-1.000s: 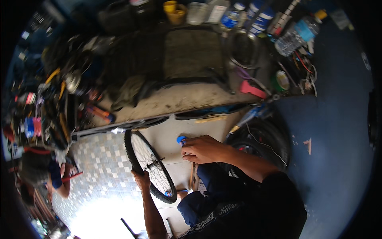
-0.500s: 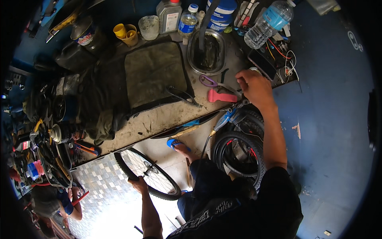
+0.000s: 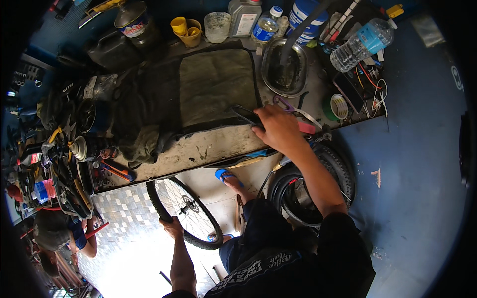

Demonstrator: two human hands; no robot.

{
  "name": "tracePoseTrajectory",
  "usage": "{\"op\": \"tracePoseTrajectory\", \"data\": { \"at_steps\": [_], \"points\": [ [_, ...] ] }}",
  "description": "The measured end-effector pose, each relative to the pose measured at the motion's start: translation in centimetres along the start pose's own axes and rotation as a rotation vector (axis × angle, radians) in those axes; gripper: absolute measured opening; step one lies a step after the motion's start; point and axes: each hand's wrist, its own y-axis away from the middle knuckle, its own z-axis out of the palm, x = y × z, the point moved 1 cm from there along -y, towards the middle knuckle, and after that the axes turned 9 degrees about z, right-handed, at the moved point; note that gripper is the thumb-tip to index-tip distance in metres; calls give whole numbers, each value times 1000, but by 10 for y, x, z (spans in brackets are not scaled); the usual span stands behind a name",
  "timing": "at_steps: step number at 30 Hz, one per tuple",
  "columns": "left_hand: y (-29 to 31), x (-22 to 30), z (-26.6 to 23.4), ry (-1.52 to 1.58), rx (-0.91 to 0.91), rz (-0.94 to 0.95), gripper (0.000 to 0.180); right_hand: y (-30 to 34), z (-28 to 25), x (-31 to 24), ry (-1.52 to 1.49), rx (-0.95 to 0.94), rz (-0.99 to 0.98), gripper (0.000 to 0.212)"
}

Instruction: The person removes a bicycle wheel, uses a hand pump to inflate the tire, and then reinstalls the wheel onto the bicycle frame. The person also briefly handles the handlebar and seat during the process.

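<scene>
Low on the left, my left hand (image 3: pixel 172 227) grips the tyre of a spoked bicycle wheel (image 3: pixel 191 207), which stands tilted beside the bench. My right hand (image 3: pixel 278 128) is at the front of the workbench (image 3: pixel 208 149), fingers curled over the end of a thin black loop (image 3: pixel 243 113). The hand hides the rest of that loop. Just right of these fingers lie purple-handled scissors (image 3: pixel 283 104) and a pink plastic piece (image 3: pixel 306 128), partly covered by the hand. A dark mat (image 3: pixel 216 87) lies to the left of the loop.
Behind are a metal tray (image 3: pixel 263 74), a water bottle (image 3: pixel 362 44) and several containers. A green tape roll (image 3: pixel 336 107) and a phone (image 3: pixel 349 92) lie at right. Spare tyres (image 3: pixel 343 174) lean below. Another person (image 3: pixel 52 231) is at lower left, near crowded tools.
My right hand has moved left from beside the tape roll to the black loop, uncovering the roll. The view has shifted, and my left hand still holds the wheel.
</scene>
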Motion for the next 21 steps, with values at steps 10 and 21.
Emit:
{"op": "tracePoseTrajectory", "data": {
  "at_steps": [10,21],
  "points": [
    [-10,-14,3,57,30,12,57,-68,-50,-20,-164,72,-1,35],
    [-7,-10,-11,89,5,-39,55,-61,41,-180,-330,88,-451,52]
  ]
}}
